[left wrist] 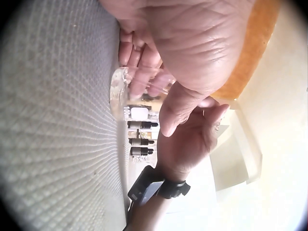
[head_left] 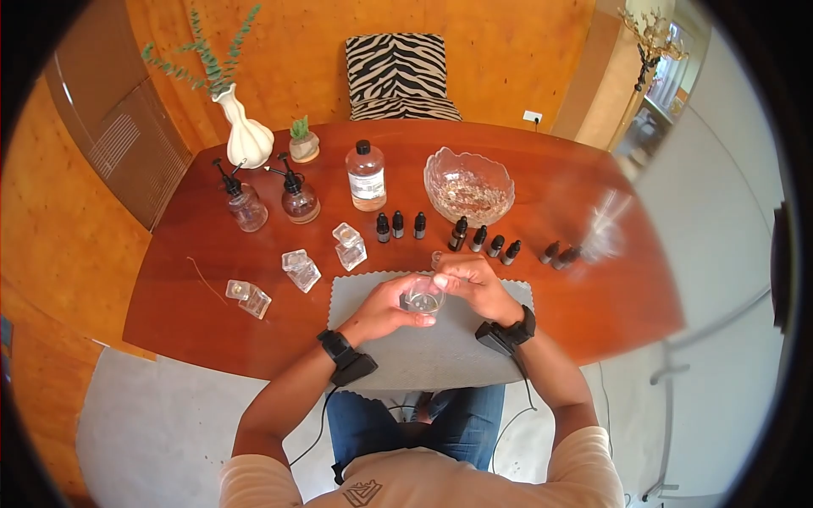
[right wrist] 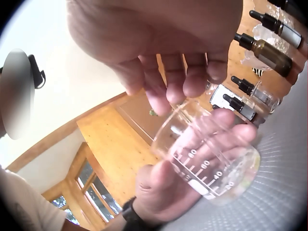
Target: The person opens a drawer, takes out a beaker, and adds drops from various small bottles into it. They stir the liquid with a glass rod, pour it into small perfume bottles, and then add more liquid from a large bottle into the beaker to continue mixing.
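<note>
My left hand point(head_left: 391, 306) grips a clear glass beaker point(right wrist: 211, 159) low over the grey mat, its fingers and thumb around the wall. White graduation marks run up the glass, and a little clear liquid shows at the bottom. At the rim is my right hand point(head_left: 470, 284), palm down with bent fingers. In the right wrist view its fingertips point(right wrist: 159, 103) hang right above the beaker's mouth, beside a thin clear line inside the glass. I cannot tell whether the right fingers pinch something.
Beyond the grey mat point(head_left: 474, 351) stand several small black-capped dropper bottles point(head_left: 458, 233). Behind them are a glass bowl point(head_left: 468, 161) and a labelled bottle point(head_left: 366, 182). Square glass bottles point(head_left: 301, 271), pump bottles point(head_left: 300, 203) and a white vase point(head_left: 247, 140) stand at left. A clear plastic wrap point(head_left: 605, 224) lies right.
</note>
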A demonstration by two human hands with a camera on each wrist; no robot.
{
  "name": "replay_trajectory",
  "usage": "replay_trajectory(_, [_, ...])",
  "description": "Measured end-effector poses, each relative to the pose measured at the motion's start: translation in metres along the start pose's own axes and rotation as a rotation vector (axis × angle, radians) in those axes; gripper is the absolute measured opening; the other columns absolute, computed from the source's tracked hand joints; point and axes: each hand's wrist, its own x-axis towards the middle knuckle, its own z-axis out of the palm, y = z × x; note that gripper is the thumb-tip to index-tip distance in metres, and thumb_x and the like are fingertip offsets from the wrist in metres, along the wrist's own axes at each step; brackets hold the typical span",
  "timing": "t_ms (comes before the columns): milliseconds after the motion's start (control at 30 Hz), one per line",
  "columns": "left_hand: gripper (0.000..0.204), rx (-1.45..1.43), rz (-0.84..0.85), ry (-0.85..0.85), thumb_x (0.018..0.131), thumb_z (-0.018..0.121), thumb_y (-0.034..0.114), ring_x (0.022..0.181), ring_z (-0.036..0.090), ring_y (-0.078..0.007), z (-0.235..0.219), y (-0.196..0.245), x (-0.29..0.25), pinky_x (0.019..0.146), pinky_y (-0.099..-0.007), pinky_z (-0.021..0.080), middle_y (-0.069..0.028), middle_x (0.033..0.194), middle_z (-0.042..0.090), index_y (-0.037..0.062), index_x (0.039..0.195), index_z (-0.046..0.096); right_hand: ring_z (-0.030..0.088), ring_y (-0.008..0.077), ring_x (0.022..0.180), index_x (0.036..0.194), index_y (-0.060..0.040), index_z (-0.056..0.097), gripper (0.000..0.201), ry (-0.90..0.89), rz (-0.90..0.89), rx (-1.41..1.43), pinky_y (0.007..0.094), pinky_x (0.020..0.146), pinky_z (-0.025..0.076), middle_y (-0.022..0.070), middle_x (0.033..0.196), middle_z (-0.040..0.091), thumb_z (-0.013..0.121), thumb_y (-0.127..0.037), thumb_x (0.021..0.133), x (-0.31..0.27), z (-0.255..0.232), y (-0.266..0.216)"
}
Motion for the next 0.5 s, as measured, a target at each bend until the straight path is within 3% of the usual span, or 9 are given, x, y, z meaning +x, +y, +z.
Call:
replay_trajectory(100, [0.058, 0.024, 0.019, 0.007, 0.080, 0.088, 0.018, 0.117, 0.064, -0.0193, 0.000, 0.000, -0.001, 0.102, -0.0345, 0.049, -0.0074, 0.124, 0.068, 0.0033, 0.131, 0.063, 0.046, 0.0155, 0.072, 0.080, 0.0041, 0.058, 0.034, -0.028, 0.026, 0.142, 0.0320, 0.066, 0.039, 0.0066, 0.074, 0.050, 0.066, -0.020, 0.103, -0.002, 0.001, -0.010])
replay_trajectory(200, [0.058, 0.032, 0.026, 0.017, 0.079, 0.088, 0.017, 0.116, 0.064, -0.0192, 0.000, -0.001, 0.002, 0.101, -0.0342, 0.049, -0.0073, 0.122, 0.068, 0.0032, 0.130, 0.064, 0.049, 0.0158, 0.074, 0.084, 0.0041, 0.063, 0.028, 0.129, -0.087, 0.004, 0.0316, 0.067, 0.041, 0.0074, 0.075, 0.055, 0.066, -0.017, 0.103, 0.002, 0.008, -0.003])
replay_trajectory(300, [0.059, 0.023, 0.020, 0.006, 0.078, 0.088, 0.019, 0.117, 0.065, -0.0196, -0.001, -0.002, 0.002, 0.102, -0.0345, 0.049, -0.0077, 0.123, 0.069, 0.0031, 0.130, 0.064, 0.048, 0.0158, 0.074, 0.085, 0.0046, 0.064, 0.027, -0.042, -0.144, 0.010, 0.0317, 0.067, 0.040, 0.0074, 0.076, 0.055, 0.065, -0.015, 0.103, 0.004, 0.001, -0.009])
replay_trajectory(433, [0.060, 0.050, 0.018, 0.026, 0.077, 0.089, 0.022, 0.116, 0.065, -0.0202, 0.001, -0.008, 0.001, 0.101, -0.0351, 0.049, -0.0082, 0.123, 0.069, 0.0032, 0.128, 0.064, 0.047, 0.0163, 0.074, 0.083, 0.0049, 0.061, 0.030, 0.089, -0.007, 0.072, 0.0322, 0.068, 0.040, 0.0062, 0.076, 0.053, 0.064, -0.017, 0.103, -0.001, 0.007, -0.006])
replay_trajectory(500, [0.061, 0.085, 0.023, 0.034, 0.077, 0.090, 0.024, 0.116, 0.065, -0.0212, -0.001, -0.004, 0.003, 0.101, -0.0348, 0.049, -0.0091, 0.122, 0.069, 0.0026, 0.128, 0.065, 0.046, 0.0157, 0.075, 0.083, 0.0046, 0.061, 0.030, 0.041, -0.021, 0.040, 0.0316, 0.068, 0.040, 0.0058, 0.076, 0.053, 0.064, -0.016, 0.104, 0.002, 0.005, -0.010])
